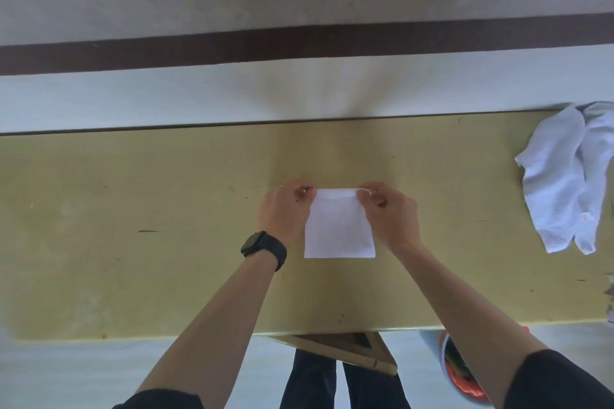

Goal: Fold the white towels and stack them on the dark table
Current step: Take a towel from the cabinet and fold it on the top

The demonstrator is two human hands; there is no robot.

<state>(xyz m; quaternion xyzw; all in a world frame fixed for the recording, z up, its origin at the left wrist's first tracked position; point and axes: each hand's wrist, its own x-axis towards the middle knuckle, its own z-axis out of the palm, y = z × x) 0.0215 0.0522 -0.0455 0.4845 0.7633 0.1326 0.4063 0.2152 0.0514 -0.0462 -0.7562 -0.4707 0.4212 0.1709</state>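
Folded white towel: small flat terry rectangle, lying mid-depth on the table, a scuffed matte olive-tan top. Left hand and right hand each pinch a far corner. Crumpled towel heap sits at the table's far right edge.

Wearer: dark clothing, bare forearms, one black wristwatch.

Left wrist, about 7 o'clock from frame centre: black watch with a wide matte band and a dark, rounded-rectangular face showing nothing readable; it sits just behind the left hand. Right hand and both forearms are bare. Left sleeve at 7 o'clock on the bottom edge: plain, near-black cloth, hem crossing the arm around the elbow. Right sleeve at 5 o'clock: same dark cloth, smooth curved hem, more of it in view. Trousers at 6 o'clock: dark navy, two legs with a pale gap between them, faint lengthwise folds.
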